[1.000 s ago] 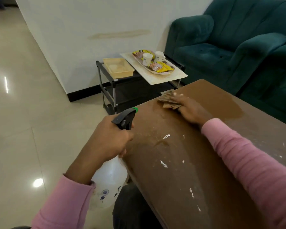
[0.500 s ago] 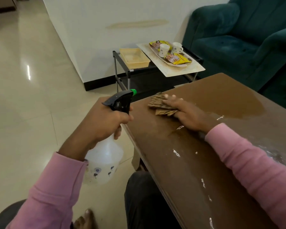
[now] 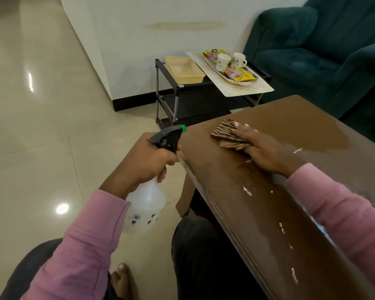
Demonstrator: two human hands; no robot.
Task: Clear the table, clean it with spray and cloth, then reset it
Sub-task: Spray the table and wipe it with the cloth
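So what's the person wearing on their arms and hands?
Long pink sleeves cover both arms down to the wrists; the left sleeve and the right sleeve match. The left hand and right hand are bare: no gloves, rings or watch show.

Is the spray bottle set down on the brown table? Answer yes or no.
No: the left hand grips the spray bottle in the air beside the table edge, over the floor.
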